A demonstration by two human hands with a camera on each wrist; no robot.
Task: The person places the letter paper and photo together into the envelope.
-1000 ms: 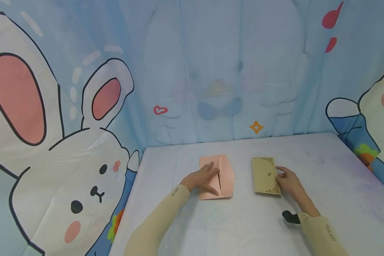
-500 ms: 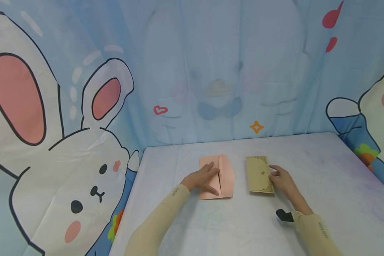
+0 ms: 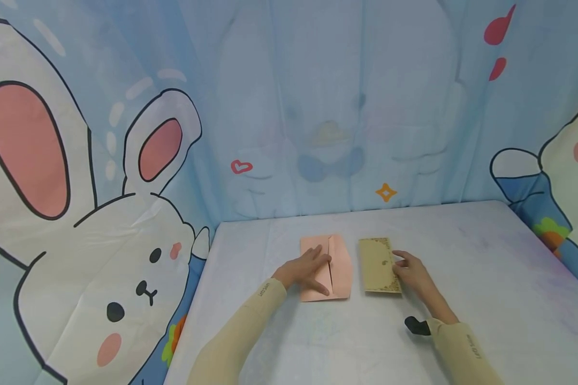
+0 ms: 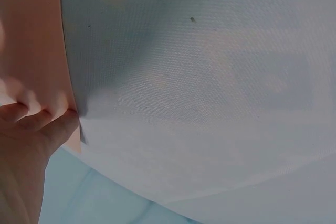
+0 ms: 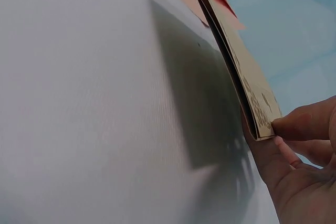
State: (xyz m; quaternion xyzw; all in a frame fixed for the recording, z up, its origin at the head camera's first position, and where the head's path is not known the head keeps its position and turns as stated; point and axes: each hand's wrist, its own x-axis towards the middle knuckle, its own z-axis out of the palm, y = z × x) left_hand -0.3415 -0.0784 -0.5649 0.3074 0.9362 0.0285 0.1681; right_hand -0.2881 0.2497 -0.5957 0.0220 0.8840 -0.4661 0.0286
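Note:
A pink envelope (image 3: pixel 340 272) lies flat on the table, its pointed flap side facing right. My left hand (image 3: pixel 302 270) rests on it with fingers spread; in the left wrist view the fingertips press down near the edge of the pink paper (image 4: pixel 37 35). To the right, my right hand (image 3: pixel 416 278) pinches a folded gold card (image 3: pixel 375 267) with ornate brown corners by its right edge. The right wrist view shows the card (image 5: pixel 241 61) raised above the table, its shadow beneath, thumb on top and fingers below. A narrow gap separates card and envelope in the head view.
White cloth covers the table (image 3: pixel 486 267). A blue curtain (image 3: pixel 289 107) with cartoon rabbits hangs behind and along both sides. A black piece (image 3: pixel 416 326) sticks out from the right sleeve cuff.
The right hand has carried the gold card leftward, closer to the envelope. The left hand and the envelope have stayed in place.

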